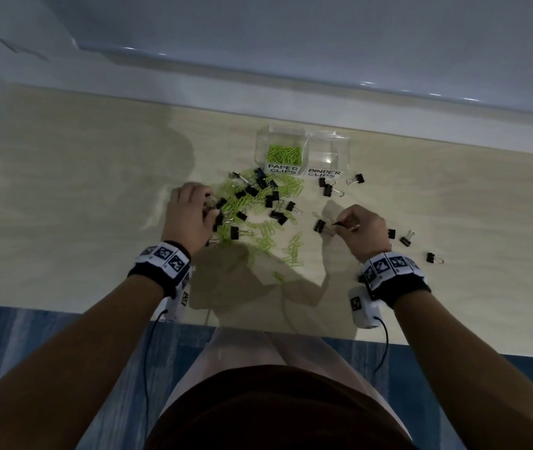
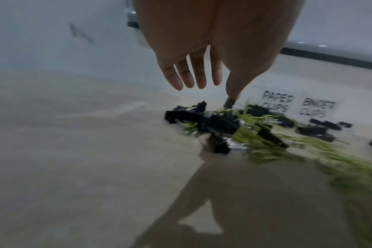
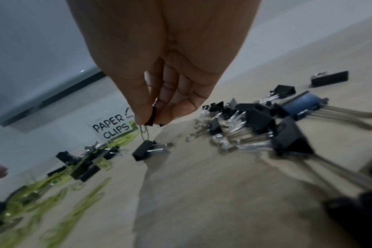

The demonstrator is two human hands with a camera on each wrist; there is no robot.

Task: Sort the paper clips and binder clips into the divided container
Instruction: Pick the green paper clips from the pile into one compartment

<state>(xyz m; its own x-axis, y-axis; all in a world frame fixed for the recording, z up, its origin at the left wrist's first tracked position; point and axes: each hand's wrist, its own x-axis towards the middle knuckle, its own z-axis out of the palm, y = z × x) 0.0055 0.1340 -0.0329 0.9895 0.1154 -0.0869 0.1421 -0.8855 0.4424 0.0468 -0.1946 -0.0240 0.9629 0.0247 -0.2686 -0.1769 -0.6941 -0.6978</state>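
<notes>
Your right hand (image 3: 166, 94) pinches a binder clip's wire handle; your left hand (image 2: 204, 55) hovers with fingers straight over the pile.

The pinched binder clip (image 3: 145, 149) dangles at frame centre. Green paper clips (image 1: 258, 222) and black binder clips (image 1: 276, 198) lie mixed mid-frame on the table (image 1: 63, 190), just below the divided container (image 1: 302, 147), whose left compartment holds paper clips.

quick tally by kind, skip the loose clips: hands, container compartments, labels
hands: 2 (left hand; right hand, pinching a binder clip)
compartments: 2 (paper clips compartment, binder clips compartment)
labels: 2 (PAPER CLIPS label, BINDER CLIPS label)
total: 6
</notes>
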